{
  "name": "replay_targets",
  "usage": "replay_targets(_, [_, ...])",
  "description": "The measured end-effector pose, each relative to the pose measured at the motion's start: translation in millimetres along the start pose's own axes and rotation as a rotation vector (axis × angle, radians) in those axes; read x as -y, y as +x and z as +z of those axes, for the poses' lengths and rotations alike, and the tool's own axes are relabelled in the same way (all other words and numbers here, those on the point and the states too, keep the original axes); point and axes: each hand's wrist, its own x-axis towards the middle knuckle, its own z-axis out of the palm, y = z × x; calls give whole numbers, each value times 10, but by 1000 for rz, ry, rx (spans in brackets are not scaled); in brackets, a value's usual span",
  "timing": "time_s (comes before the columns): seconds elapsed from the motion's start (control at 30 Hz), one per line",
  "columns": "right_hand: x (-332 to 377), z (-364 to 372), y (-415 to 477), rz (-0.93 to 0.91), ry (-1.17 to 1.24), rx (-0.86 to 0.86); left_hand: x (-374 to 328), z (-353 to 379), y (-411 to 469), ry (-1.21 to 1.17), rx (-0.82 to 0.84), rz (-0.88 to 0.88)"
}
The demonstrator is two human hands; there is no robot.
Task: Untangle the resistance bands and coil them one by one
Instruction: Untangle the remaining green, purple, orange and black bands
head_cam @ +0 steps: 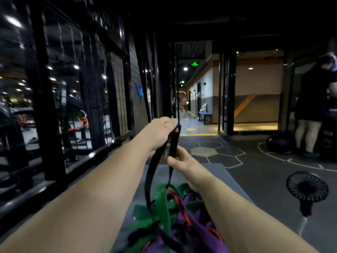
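Tangled green, purple and red resistance bands (164,212) heap on the grey mat (215,170) at lower centre, with the black band (174,141) rising from them near-vertically. Left grip (160,133) clenches its top loop at mid-frame. Right grip (184,166), just below and nearer the heap, pinches the same strand.

**Black band held above tangled pile**

The left hand (161,133) grips the top of a black band (173,143), fingers curled round it. The right hand (184,166) pinches the same band just below. Both strands drop into a tangled pile of green, purple and red bands (162,207) lying on a grey mat (218,173). A small black fan (307,188) stands on the floor to the right. A person (310,99) stands farther back.
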Motion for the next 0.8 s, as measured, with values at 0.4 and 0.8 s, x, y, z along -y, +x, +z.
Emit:
replay_targets(0.4, [707, 189, 99, 4, 47, -249, -339, -275, -150, -298, -185, -44])
replay_targets(0.8, [1403, -63, 176, 93, 357, -512, 641, 959, -892, -426, 105, -234])
